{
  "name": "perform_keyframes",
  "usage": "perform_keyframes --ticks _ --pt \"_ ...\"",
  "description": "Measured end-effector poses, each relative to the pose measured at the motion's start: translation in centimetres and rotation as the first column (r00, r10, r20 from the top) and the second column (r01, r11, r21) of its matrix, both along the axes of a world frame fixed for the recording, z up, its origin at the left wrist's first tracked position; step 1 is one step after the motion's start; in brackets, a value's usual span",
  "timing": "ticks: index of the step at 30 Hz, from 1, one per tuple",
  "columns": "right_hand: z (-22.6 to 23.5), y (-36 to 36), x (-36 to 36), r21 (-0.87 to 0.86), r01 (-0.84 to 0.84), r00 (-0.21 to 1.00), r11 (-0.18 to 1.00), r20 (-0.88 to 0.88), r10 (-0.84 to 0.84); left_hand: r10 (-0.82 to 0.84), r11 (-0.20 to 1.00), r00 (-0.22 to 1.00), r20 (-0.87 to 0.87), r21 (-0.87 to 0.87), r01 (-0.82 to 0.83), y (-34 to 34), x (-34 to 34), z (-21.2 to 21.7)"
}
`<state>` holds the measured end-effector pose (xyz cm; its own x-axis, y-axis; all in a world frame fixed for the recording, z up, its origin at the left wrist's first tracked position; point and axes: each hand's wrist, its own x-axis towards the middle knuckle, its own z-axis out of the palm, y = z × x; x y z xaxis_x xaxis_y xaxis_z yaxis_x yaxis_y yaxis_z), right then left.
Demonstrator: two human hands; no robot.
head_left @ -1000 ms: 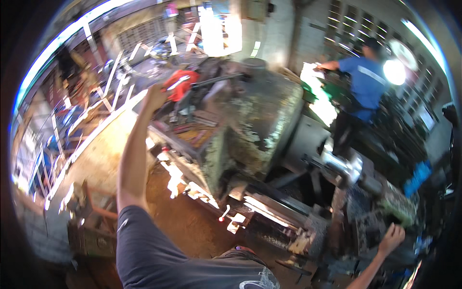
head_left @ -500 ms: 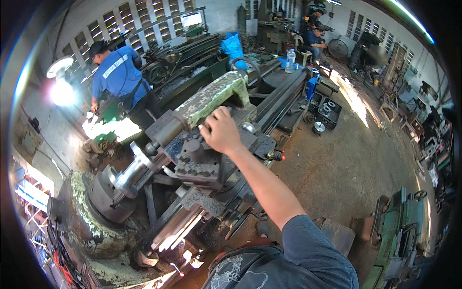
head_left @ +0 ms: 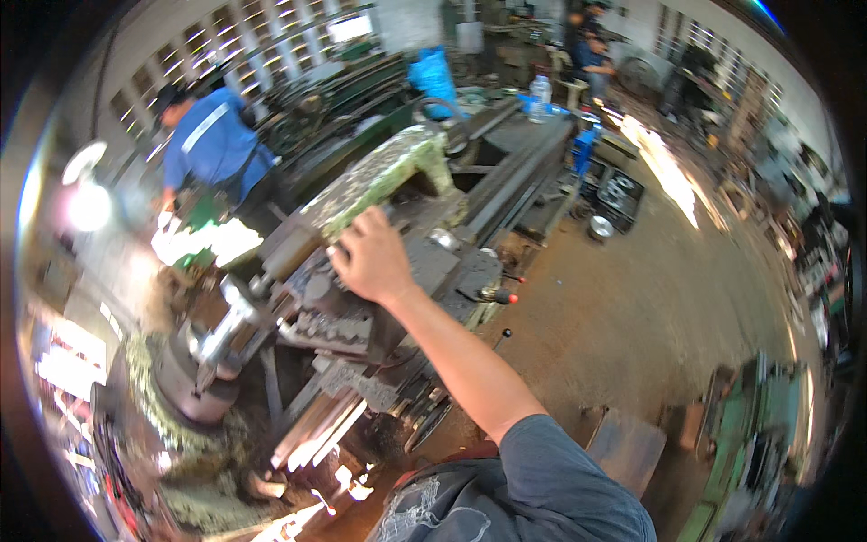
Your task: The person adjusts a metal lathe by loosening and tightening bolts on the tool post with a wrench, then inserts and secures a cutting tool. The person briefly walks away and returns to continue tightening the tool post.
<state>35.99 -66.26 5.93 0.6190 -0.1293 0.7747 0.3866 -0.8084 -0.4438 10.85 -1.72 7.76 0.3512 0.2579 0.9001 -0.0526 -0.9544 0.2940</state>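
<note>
My right hand [head_left: 370, 260] reaches out over a big, worn metal lathe [head_left: 316, 361]. Its fingers are curled down on the tool post [head_left: 312, 289] on top of the carriage [head_left: 442, 262], and what lies under the palm is hidden. Just behind the hand sits the green, chipped tailstock [head_left: 379, 176]. The chuck [head_left: 194, 370] with a bar in it is to the lower left. A lever with a red knob [head_left: 501, 296] sticks out right of the wrist. My left hand is out of the picture.
A person in a blue shirt [head_left: 217, 144] works at the far side of the lathe near a bright lamp [head_left: 86, 203]. A black crate [head_left: 619, 194] and a metal bowl [head_left: 599, 228] stand on the dirt floor [head_left: 650, 307]. A green machine [head_left: 731, 443] is at the lower right.
A second ago my left hand was up on the headstock and my right hand low at the right. The view has swung right along the lathe; my right hand now rests on the tool post.
</note>
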Motion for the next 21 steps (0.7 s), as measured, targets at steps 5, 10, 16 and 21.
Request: perform_keyframes --ticks 5,10,16,21 --pt "0.1 -0.4 0.7 -0.035 -0.067 0.995 0.997 0.074 0.069 -0.321 0.924 0.905 -0.280 -0.304 0.234 -20.1 4.5 -1.7" --pt "0.1 -0.8 0.7 -0.173 -0.102 0.988 0.980 0.099 0.120 -0.534 0.821 0.719 -0.445 -0.475 0.315 -34.0 6.5 -3.3" --pt "0.1 -0.6 0.6 -0.192 -0.130 0.990 0.973 0.034 0.139 -0.498 0.834 0.684 -0.533 -0.511 0.209 -35.7 9.0 -2.6" --pt "-0.1 -0.5 0.6 -0.190 -0.113 0.993 0.975 0.019 0.119 -0.622 0.783 0.526 -0.580 -0.476 0.401 -35.7 9.8 -3.4"
